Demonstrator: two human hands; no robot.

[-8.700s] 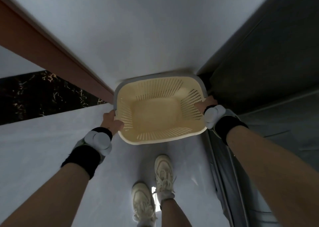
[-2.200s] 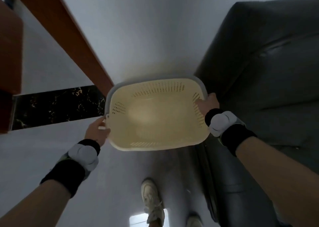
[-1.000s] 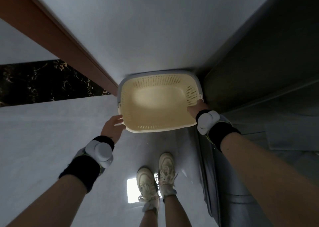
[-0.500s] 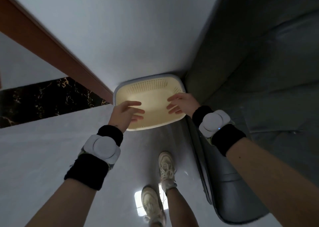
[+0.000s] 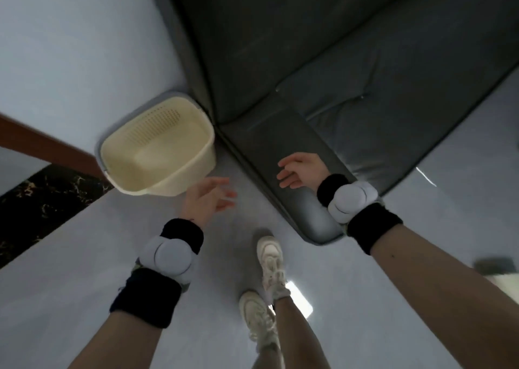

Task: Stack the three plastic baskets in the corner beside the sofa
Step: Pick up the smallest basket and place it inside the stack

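Observation:
A cream perforated plastic basket (image 5: 157,149) sits nested in a grey basket whose rim (image 5: 98,155) shows around it, on the floor in the corner between the white wall and the dark grey sofa (image 5: 309,60). I cannot tell how many baskets lie beneath the top one. My left hand (image 5: 207,199) hovers just right of the stack, fingers apart, holding nothing. My right hand (image 5: 302,169) is over the sofa's arm, fingers spread and empty.
The sofa's arm (image 5: 286,172) juts toward me on the right. A brown wooden trim (image 5: 47,147) and a black marble strip (image 5: 42,200) run along the left. My two feet in white sneakers (image 5: 269,259) stand on the pale floor.
Both hands have left the basket stack and pulled back, the right one over the sofa arm. The view has swung right, so the stack now lies at the left.

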